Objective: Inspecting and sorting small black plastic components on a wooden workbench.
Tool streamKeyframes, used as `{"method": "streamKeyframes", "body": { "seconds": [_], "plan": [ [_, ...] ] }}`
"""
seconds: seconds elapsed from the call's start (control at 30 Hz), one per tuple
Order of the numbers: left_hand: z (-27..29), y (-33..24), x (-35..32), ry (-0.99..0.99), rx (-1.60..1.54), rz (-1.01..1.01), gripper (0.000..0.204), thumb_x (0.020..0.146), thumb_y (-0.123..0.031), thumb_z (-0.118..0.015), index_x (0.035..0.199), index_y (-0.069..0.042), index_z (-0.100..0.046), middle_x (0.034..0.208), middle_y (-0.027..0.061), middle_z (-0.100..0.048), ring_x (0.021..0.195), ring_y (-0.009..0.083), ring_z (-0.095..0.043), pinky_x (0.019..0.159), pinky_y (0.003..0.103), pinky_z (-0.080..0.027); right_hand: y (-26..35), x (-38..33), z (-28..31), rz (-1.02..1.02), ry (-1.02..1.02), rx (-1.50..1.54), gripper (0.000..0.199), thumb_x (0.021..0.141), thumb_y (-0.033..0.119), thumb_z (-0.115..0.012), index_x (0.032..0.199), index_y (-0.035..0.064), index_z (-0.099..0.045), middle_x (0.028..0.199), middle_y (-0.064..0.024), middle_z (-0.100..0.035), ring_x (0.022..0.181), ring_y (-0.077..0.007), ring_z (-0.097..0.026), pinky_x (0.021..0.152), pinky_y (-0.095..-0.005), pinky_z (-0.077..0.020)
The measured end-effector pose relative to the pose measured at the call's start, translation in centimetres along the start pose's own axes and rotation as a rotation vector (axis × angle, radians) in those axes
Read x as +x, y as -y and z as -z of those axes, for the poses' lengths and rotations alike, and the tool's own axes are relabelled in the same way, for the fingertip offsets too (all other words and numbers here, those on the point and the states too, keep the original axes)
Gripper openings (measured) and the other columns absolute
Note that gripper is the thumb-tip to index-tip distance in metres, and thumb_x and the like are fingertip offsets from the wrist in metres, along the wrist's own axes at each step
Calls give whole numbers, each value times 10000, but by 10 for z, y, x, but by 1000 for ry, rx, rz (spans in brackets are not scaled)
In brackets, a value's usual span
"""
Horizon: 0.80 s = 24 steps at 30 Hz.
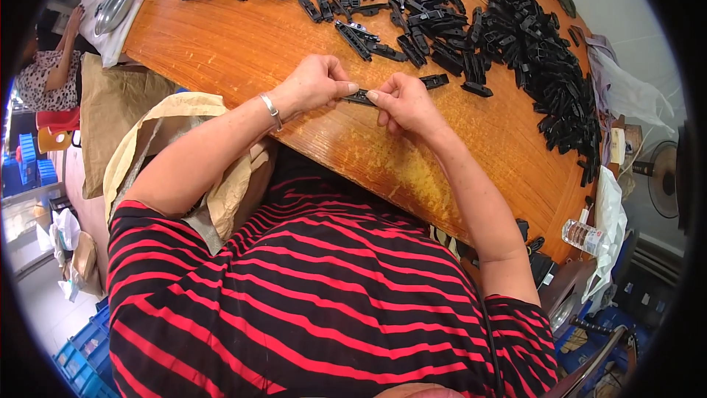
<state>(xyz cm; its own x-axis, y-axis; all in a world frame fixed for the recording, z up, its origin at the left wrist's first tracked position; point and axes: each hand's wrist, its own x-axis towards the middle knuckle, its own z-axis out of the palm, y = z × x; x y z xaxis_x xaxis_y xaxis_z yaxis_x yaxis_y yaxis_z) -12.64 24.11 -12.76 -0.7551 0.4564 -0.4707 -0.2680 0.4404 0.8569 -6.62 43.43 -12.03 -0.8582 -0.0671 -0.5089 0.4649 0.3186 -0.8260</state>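
Between my two hands, over the near part of the table, is a small black plastic part (359, 97), long and narrow. My left hand (313, 85), with a silver bracelet at the wrist, pinches its left end between thumb and fingers. Thumb and forefinger of my right hand (409, 106) grip the right end, and my fingertips hide much of it. One loose black part (435, 80) lies just beyond my right hand. Farther off, a large heap of similar black parts (434, 19) spreads across the far and right side of the table.
The wooden table (221, 37) has a worn near edge. An open brown paper sack (125, 140) stands at my left. On the right are a clear plastic bottle (582, 237), a white plastic bag (608, 214) and a fan (665, 177). Another person (50, 74) sits at far left.
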Motion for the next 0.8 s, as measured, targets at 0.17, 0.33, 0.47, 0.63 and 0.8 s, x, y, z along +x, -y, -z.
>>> {"method": "streamKeyframes", "body": {
  "seconds": [0.17, 0.33, 0.47, 0.63, 0.8],
  "plan": [
    [6, 0, 7, 7, 191, -10, 246, 804, -203, -752, 765, -29, -583, 655, 58, -624, 550, 132, -573, 519, 290, -466, 12, 6, 3, -40, 42, -113, 233, 893, 171, -659, 880, 5, -496, 584, -73, -602, 402, -120, -523, 352, -256, -387],
    [-3, -2, 3, -52, 402, -85, 268, 799, -260, -738, 767, -41, -586, 671, 90, -631, 608, 199, -597, 602, 339, -486, 3, 4, -2, 26, -75, -241, 258, 893, 179, -665, 873, 14, -467, 574, -60, -593, 409, -112, -526, 360, -249, -403],
    [-3, 9, 3, -149, 424, -158, 275, 782, -270, -747, 775, -44, -590, 708, 92, -633, 672, 236, -607, 640, 352, -481, 10, -4, -6, 19, -56, -205, 241, 905, 172, -650, 894, 4, -478, 592, -59, -598, 428, -109, -532, 370, -252, -401],
    [8, -14, -49, -96, 499, -281, 254, 772, -229, -745, 784, -30, -587, 691, 85, -604, 647, 226, -580, 615, 354, -459, 1, -17, -1, 152, 22, -180, 208, 906, 163, -645, 911, -8, -527, 652, -76, -617, 473, -112, -551, 430, -263, -432],
    [66, -74, -168, -222, 333, -473, 217, 787, -127, -699, 727, -32, -513, 670, -19, -466, 618, 76, -439, 548, 239, -361, -25, -22, 53, 517, -499, -661, 171, 836, 136, -691, 960, 52, -607, 864, -76, -628, 737, -223, -641, 632, -350, -508]
  ]
}}
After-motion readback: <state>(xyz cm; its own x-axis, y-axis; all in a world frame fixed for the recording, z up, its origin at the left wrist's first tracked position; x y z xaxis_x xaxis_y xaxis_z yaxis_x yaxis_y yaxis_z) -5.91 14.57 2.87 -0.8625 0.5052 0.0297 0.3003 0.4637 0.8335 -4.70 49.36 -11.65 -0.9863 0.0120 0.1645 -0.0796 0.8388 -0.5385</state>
